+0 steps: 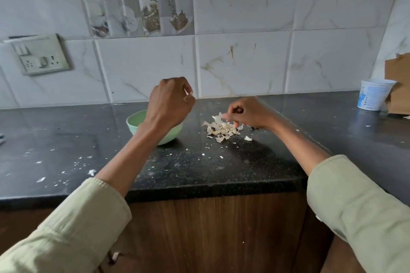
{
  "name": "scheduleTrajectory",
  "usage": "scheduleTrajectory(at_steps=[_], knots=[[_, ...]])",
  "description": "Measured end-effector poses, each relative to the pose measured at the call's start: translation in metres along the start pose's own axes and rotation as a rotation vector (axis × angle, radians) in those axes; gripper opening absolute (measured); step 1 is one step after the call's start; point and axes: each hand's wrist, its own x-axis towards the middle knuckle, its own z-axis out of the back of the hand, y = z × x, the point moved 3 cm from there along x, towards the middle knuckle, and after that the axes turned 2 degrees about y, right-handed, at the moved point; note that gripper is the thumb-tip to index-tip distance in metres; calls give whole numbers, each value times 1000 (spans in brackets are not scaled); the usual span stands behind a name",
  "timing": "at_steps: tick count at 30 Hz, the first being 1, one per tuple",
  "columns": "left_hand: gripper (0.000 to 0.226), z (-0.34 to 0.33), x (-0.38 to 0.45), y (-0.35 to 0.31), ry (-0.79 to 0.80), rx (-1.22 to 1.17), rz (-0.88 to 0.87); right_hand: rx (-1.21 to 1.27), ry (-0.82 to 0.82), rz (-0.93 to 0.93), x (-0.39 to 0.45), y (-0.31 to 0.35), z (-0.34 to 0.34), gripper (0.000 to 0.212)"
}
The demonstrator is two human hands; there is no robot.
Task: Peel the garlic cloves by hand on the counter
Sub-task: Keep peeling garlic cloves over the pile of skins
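A small heap of garlic cloves and papery skins (pixel 222 129) lies on the black counter (pixel 199 168). My right hand (pixel 248 113) rests at the heap's far right edge, thumb and forefinger curled together above the skins; what they pinch is too small to make out. My left hand (pixel 169 102) is raised above a light green bowl (pixel 135 121), fingers curled, pinching a small pale garlic piece (pixel 190 94) at the fingertips. The bowl's inside is mostly hidden by my left wrist.
Skin flakes are scattered over the counter, mostly front left. A white plastic tub (pixel 372 95) and brown cardboard (pixel 398 86) stand at the back right corner. A wall socket (pixel 41 55) sits on the tiled wall at left. The counter's front edge runs above wooden cabinets.
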Motion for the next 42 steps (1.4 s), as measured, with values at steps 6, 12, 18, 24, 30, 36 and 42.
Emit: scheduleTrajectory(at_steps=[6,12,18,24,30,36,42], knots=[[22,10,-14,26,114,224,76,72,30,-10,2,-7,-8,32],[23,-19,-17,-26,26,81,-212,117,50,-48,9,-19,5,18],[26,-91,9,-51,256,-117,-220,138,46,-129,22,-46,28,15],[41,-128,25,-9,318,-200,-121,-112,271,-96,19,-52,18,19],[35,-135,23,-10,289,-339,-94,-154,293,-104,20,-45,14,20],[10,-134,20,-14,334,-425,-133,26,149,-96,15,-40,27,20],[18,-128,20,-10,383,-571,-82,204,133,-73,10,-34,36,32]])
